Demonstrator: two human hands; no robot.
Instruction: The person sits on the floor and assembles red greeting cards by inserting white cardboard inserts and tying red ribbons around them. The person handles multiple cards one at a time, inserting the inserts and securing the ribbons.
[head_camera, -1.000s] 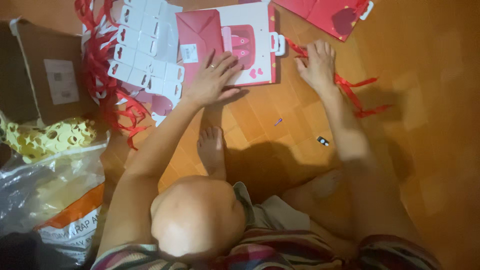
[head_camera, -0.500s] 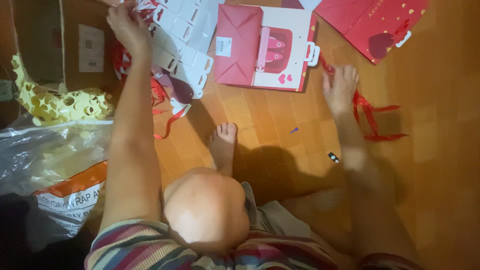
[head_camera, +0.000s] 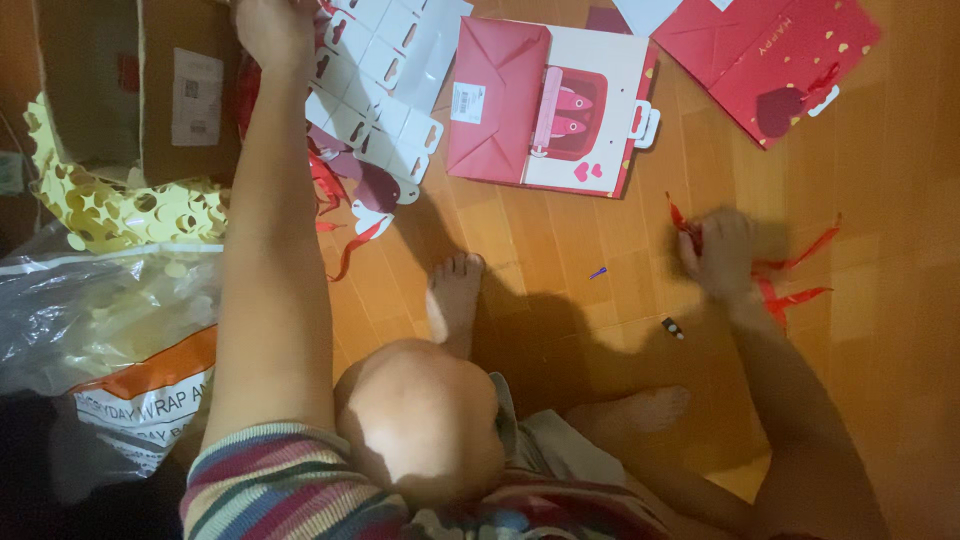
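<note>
Reaching far up to the top edge of the view, the left hand (head_camera: 268, 25) rests on the stack of white die-cut card sheets (head_camera: 385, 75) beside the brown cardboard box (head_camera: 140, 85); its fingers are partly cut off by the frame, so I cannot tell how far they are closed or if they already pinch a sheet. The right hand (head_camera: 722, 250) is low on the wooden floor (head_camera: 560, 260), blurred, with fingers curled closed around a piece of red ribbon (head_camera: 795, 290), whose loose ends lie on the floor just beside it.

The risks, in my judgement: the white sheets lie in a loose, slanted pile over more tangled red ribbon (head_camera: 335, 190), so pulling one could drag others or catch the ribbon and bend the tabs. The arm is stretched long, so the grip may be weak. The ribbon in the right hand may slip or twist, as it is thin. The flat pink-and-white paper bag (head_camera: 545, 105) lies near, between the two hands, and the red paper bag (head_camera: 770, 60) is further right, both untouched
</note>
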